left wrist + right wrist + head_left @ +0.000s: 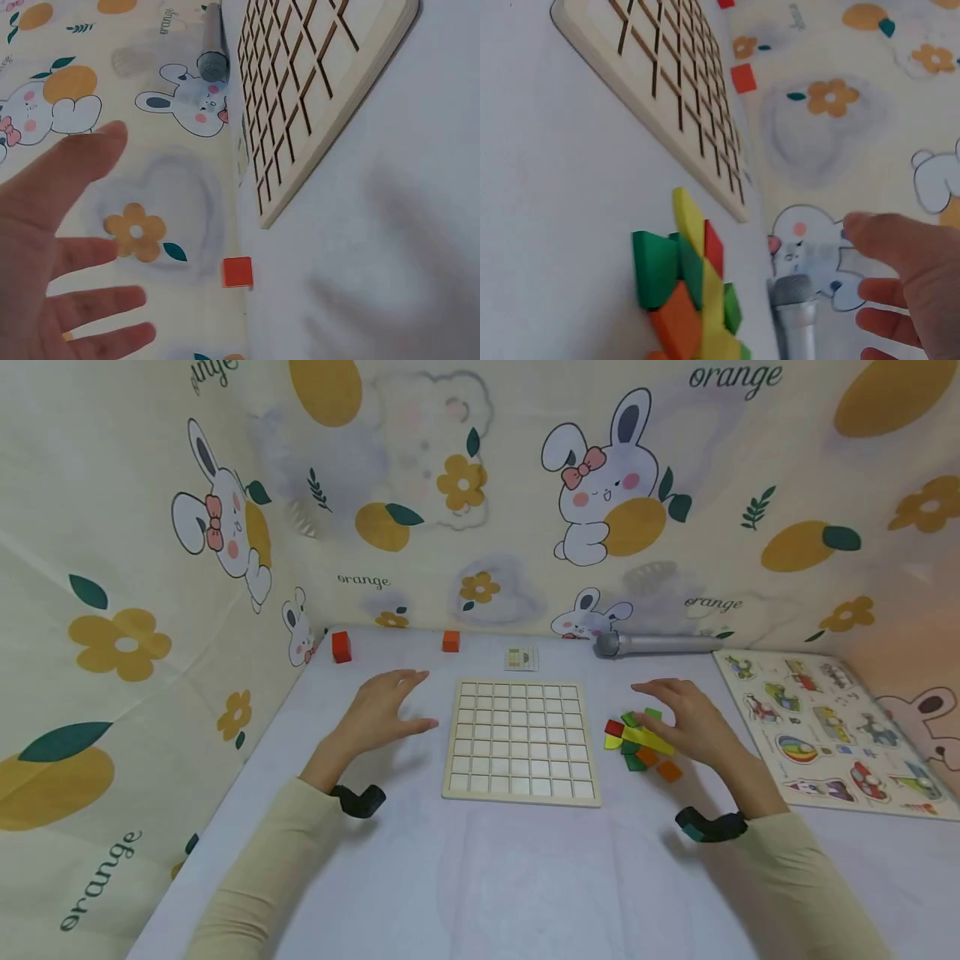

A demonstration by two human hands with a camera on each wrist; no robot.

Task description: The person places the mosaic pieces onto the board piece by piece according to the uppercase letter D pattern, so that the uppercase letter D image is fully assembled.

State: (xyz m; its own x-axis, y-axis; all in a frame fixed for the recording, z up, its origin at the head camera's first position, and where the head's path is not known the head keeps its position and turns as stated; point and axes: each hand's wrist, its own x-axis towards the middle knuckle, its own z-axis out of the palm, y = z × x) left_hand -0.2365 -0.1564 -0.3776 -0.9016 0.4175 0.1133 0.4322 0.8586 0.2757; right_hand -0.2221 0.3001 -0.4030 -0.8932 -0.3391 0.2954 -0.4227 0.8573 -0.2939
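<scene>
My left hand (380, 712) hovers left of a wooden grid board (521, 742), fingers spread and holding nothing. In the left wrist view the thumb and fingers of that left hand (45, 247) are apart, with the board (330, 120) beyond them. On the other side, my right hand (686, 722) is held above a small pile of coloured blocks (647, 737), thumb and fingers parted. Red, yellow, green and orange pieces make up the pile, seen close in the right wrist view, where the green block (654, 270) lies beside an orange block (677, 319). The right hand (922, 277) holds nothing there.
Two red-orange cubes, one red (341, 647) and one orange (451, 641), stand at the back. A small printed card (521, 658) lies behind the board. A grey microphone (660, 644) rests along the back wall. A picture puzzle board (832, 735) lies at right.
</scene>
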